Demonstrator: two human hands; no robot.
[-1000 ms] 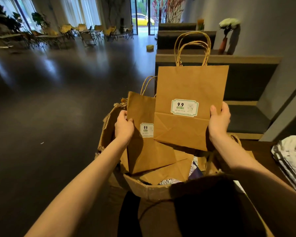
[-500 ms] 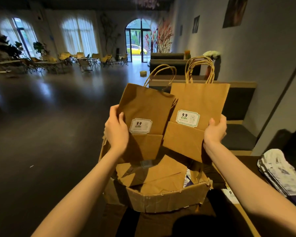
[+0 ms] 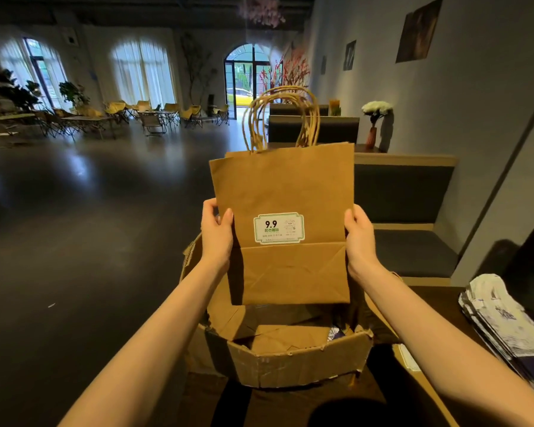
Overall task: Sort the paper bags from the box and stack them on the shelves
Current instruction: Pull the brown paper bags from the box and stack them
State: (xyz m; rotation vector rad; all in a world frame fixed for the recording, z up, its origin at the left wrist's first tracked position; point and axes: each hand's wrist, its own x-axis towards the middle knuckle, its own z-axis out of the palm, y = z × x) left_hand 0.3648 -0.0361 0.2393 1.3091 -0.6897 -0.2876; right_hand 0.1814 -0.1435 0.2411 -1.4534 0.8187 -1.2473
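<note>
We are gripping the paper bags (image 3: 282, 192) upright above the torn box (image 3: 296, 362), left hand (image 3: 217, 234) and right hand (image 3: 360, 238) pinching their side edges. Dark glossy floor (image 3: 90, 226) is spreading toward 10 o'clock; printed bags (image 3: 506, 328) are lying on the bench (image 3: 438, 300) at 4 o'clock.

Big dim hall, glossy dark floor (image 3: 84, 229) catching window glare. Far wall: two tall arched windows with white curtains (image 3: 142, 75), plus an arched glass doorway (image 3: 244, 78) (something yellow outside). Yellow folding chairs (image 3: 170, 114) grouped round low tables (image 3: 87, 120) near them, potted green plants (image 3: 71, 94) at left. Right side: grey wall with dark framed pictures (image 3: 418, 30), dark upholstered booth benches (image 3: 404, 208), white flowers in a red vase (image 3: 373, 124).
</note>
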